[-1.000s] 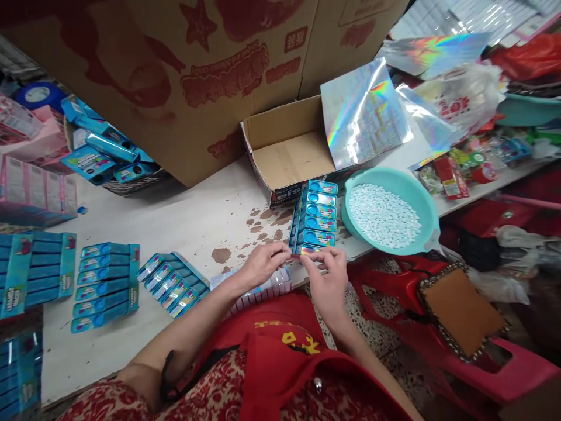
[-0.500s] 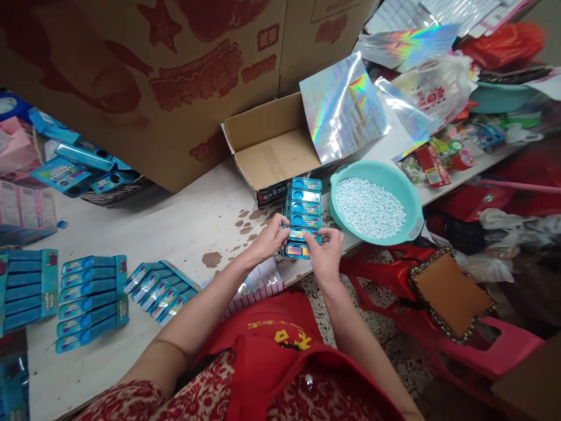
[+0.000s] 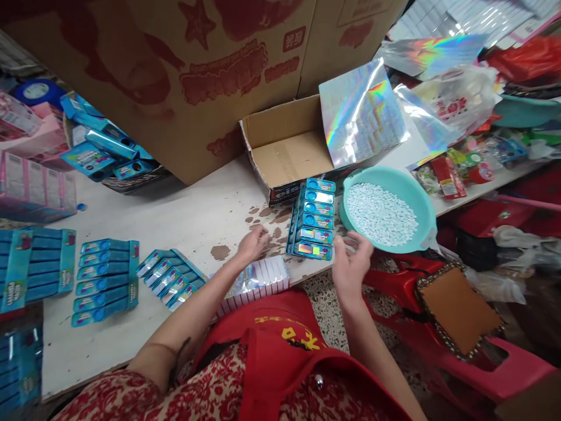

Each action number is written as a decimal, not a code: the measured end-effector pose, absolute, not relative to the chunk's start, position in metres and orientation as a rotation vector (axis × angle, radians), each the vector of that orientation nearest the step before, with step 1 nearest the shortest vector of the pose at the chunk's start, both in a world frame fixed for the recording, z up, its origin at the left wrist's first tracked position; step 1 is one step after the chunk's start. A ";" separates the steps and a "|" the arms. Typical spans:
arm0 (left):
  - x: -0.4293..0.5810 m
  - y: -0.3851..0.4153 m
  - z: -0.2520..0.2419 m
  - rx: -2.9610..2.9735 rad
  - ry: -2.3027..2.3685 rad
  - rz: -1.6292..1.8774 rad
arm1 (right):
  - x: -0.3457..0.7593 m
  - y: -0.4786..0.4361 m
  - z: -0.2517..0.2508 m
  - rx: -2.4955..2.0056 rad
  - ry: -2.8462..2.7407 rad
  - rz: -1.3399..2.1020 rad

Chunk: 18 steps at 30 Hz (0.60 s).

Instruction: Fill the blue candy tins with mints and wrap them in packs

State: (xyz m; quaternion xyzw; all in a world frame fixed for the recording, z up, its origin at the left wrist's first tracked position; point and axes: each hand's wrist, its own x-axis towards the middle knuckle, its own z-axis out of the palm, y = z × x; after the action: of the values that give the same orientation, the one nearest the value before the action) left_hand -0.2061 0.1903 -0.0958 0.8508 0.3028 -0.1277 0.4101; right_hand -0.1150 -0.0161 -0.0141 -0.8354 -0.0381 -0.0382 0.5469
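A display tray of blue candy boxes (image 3: pixel 319 221) stands near the table's front edge, several boxes in a column. Shiny rainbow stickers show on its two nearest boxes. Left of this tray, apart from it, my left hand (image 3: pixel 252 244) hovers with loosely bent fingers and nothing visible in them. Beneath and in front of that hand lies a holographic sticker sheet (image 3: pixel 263 275) on a pink-white striped stack. My right hand (image 3: pixel 352 263) is just right of the tray, thumb and fingers apart, holding nothing visible. Close beyond it stands a turquoise basin (image 3: pixel 427 202) with many small white pieces in it.
An open cardboard box (image 3: pixel 289 166) sits behind the tray, with a holographic sheet (image 3: pixel 362 114) across its right end. More blue box trays (image 3: pixel 105 280) line the table's left side. A large carton (image 3: pixel 245 64) rises at the back. A red stool (image 3: pixel 394 278) stands right.
Both hands have let go of the blue box tray; the left moved away leftward, the right moved rightward toward the basin. The whole view has shifted slightly.
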 end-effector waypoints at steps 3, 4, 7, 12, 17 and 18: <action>-0.252 0.216 -0.105 2.169 0.798 -0.550 | -0.150 -0.022 -0.005 -1.977 -0.445 -0.276; -0.265 0.221 -0.107 2.165 0.777 -0.626 | -0.161 -0.022 -0.006 -1.955 -0.583 -0.234; -0.291 0.223 -0.112 2.138 0.667 -0.740 | -0.185 -0.009 -0.026 -1.922 -0.898 0.107; -0.298 0.216 -0.110 2.161 0.581 -0.684 | -0.194 0.032 -0.081 -2.115 -1.239 0.471; -0.298 0.215 -0.105 2.186 0.584 -0.636 | -0.200 0.057 -0.110 -2.192 -1.481 0.486; -0.298 0.215 -0.105 2.188 0.592 -0.628 | -0.202 0.057 -0.112 -2.188 -1.510 0.486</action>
State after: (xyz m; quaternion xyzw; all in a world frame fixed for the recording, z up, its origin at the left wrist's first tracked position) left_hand -0.2979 0.2151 -0.1050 0.8586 0.2324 -0.2466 0.3846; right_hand -0.2020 0.0566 -0.1121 -0.7902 -0.5453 0.1756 0.2179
